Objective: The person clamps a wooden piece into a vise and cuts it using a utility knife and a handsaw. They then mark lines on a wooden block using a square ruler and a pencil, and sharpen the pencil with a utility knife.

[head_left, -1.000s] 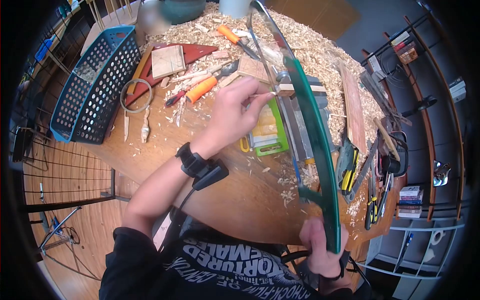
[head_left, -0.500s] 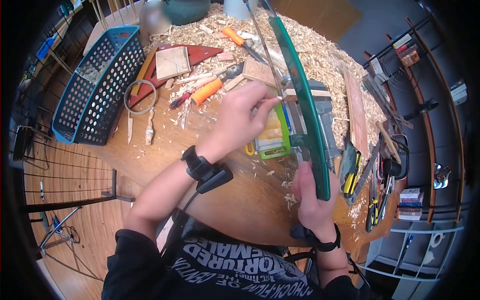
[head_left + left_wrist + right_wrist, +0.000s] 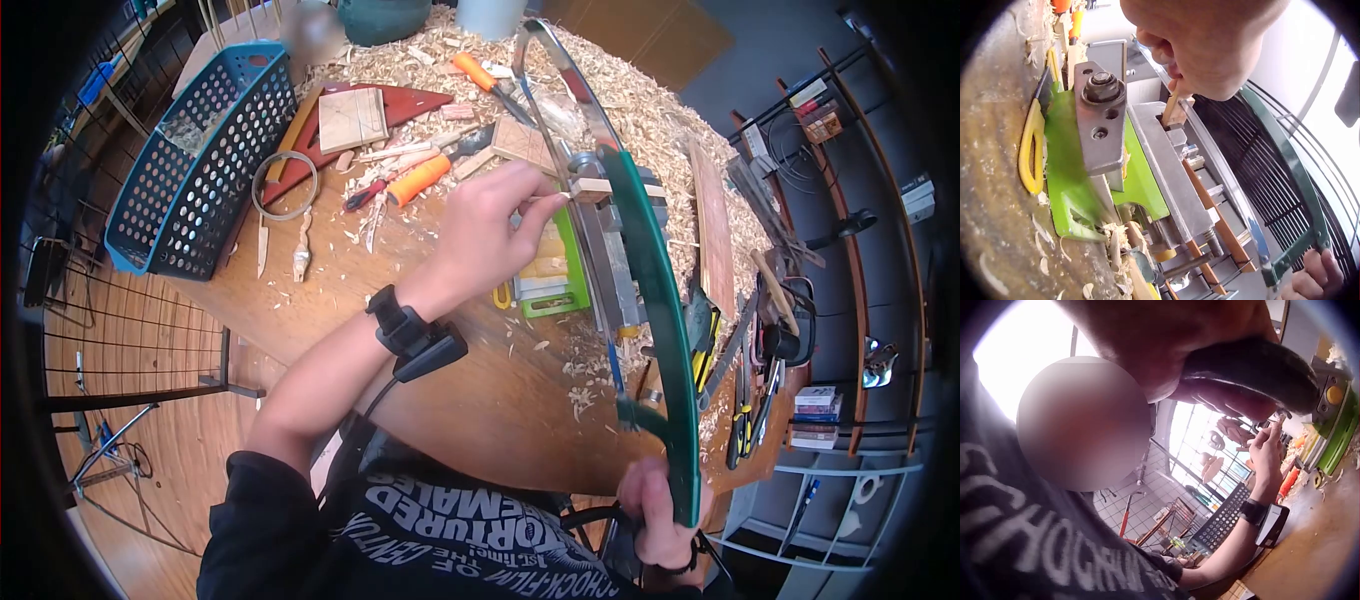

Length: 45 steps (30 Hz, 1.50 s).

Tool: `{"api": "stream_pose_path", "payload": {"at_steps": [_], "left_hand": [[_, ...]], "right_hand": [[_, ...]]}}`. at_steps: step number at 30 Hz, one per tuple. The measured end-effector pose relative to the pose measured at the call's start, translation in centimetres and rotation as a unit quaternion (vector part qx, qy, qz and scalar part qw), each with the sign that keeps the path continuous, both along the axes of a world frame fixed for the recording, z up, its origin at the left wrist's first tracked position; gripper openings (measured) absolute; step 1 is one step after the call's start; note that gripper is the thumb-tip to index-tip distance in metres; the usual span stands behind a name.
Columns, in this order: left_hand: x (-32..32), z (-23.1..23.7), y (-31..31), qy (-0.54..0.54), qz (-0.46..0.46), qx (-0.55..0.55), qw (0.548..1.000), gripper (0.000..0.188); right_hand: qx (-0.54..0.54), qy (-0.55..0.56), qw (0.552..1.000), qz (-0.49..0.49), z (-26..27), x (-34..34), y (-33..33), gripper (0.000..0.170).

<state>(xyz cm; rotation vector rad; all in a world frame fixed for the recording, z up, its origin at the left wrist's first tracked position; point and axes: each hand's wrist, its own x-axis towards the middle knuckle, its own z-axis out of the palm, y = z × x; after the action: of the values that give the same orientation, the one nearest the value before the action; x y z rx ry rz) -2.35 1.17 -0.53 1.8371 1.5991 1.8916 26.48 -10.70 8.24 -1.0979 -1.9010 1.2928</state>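
Note:
My right hand (image 3: pixel 660 515) grips the near end of a green-framed hacksaw (image 3: pixel 655 270), drawn back by the table's front edge. Its blade runs forward past a small wood strip (image 3: pixel 592 190), held in the grey metal vise (image 3: pixel 1166 169). My left hand (image 3: pixel 495 220) reaches over the bright green part (image 3: pixel 1066 162) beside the vise, its thumb and fingers pinching the strip's end close to the blade. In the left wrist view the saw's blade (image 3: pixel 1229 181) slants past the fingertips. The right wrist view shows the dark saw handle (image 3: pixel 1254 369) under the right hand.
Wood shavings (image 3: pixel 660 120) cover the table's far side. A blue perforated basket (image 3: pixel 205 160) stands at left, near a red triangular piece (image 3: pixel 400 108), a ring (image 3: pixel 285 185) and orange-handled tools (image 3: pixel 420 180). Pliers (image 3: pixel 740 430), a yellow-black cutter (image 3: pixel 706 345) and other tools lie at right.
The right hand and hacksaw went forward by half a second ago, then came back toward the body. The left hand stays at the wood strip.

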Motion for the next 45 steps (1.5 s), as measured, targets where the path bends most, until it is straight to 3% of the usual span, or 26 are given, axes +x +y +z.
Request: {"api": "stream_pose_path", "payload": {"at_steps": [1, 4, 10, 13, 16, 21, 25, 28, 34, 36, 38, 42, 45], "left_hand": [[0.0, 0.0, 0.0, 0.000, 0.000, 0.001, 1.000, 0.011], [-0.1, -0.1, 0.1, 0.001, -0.002, 0.001, 1.000, 0.011], [-0.2, 0.1, -0.2, -0.046, -0.029, -0.044, 0.998, 0.008], [-0.2, 0.3, -0.1, -0.044, -0.035, -0.057, 0.997, 0.008], [-0.4, 0.2, -0.1, -0.067, -0.045, -0.056, 0.995, 0.008], [-0.4, -0.2, 0.0, -0.053, -0.053, -0.042, 0.996, 0.011], [-0.5, -0.1, 0.1, -0.074, -0.058, -0.049, 0.994, 0.011], [-0.4, -0.1, 0.1, -0.053, -0.055, -0.041, 0.996, 0.012], [-0.3, 0.3, -0.1, -0.029, -0.028, -0.020, 0.999, 0.012], [-0.3, 0.2, 0.0, -0.004, -0.020, -0.009, 1.000, 0.012], [-0.3, 0.1, 0.1, -0.007, -0.018, -0.004, 1.000, 0.012], [-0.2, -0.1, 0.2, -0.003, -0.010, 0.005, 1.000, 0.012], [-0.2, 0.2, 0.0, 0.002, -0.007, -0.017, 1.000, 0.010]], "right_hand": [[-0.078, 0.076, 0.993, -0.044, 0.7, -0.1, -1.0, 0.023], [-0.091, 0.106, 0.989, -0.049, 1.2, 0.8, -2.2, 0.022], [-0.016, 0.040, 0.999, -0.018, -0.2, 1.3, -2.7, 0.017], [-0.039, 0.042, 0.998, -0.034, -1.2, 0.6, -1.3, 0.017], [-0.001, -0.029, 1.000, 0.006, -1.3, -1.9, 2.0, 0.019], [0.066, 0.004, 0.997, -0.024, -2.6, -7.6, 6.5, 0.020], [0.057, 0.001, 0.998, -0.029, -2.6, -9.7, 7.6, 0.023], [0.034, 0.060, 0.997, -0.035, -3.4, -9.2, 7.8, 0.022], [0.035, 0.027, 0.998, -0.052, -2.1, -8.4, 6.1, 0.023], [-0.021, 0.037, 0.996, -0.075, -1.5, -7.4, 4.8, 0.020], [-0.044, 0.046, 0.996, -0.057, -1.6, -5.7, 4.2, 0.019], [0.031, -0.035, 0.999, -0.018, -0.9, -2.6, 1.3, 0.022], [-0.031, 0.030, 0.999, 0.012, -0.5, -0.3, -0.9, 0.030]]}}
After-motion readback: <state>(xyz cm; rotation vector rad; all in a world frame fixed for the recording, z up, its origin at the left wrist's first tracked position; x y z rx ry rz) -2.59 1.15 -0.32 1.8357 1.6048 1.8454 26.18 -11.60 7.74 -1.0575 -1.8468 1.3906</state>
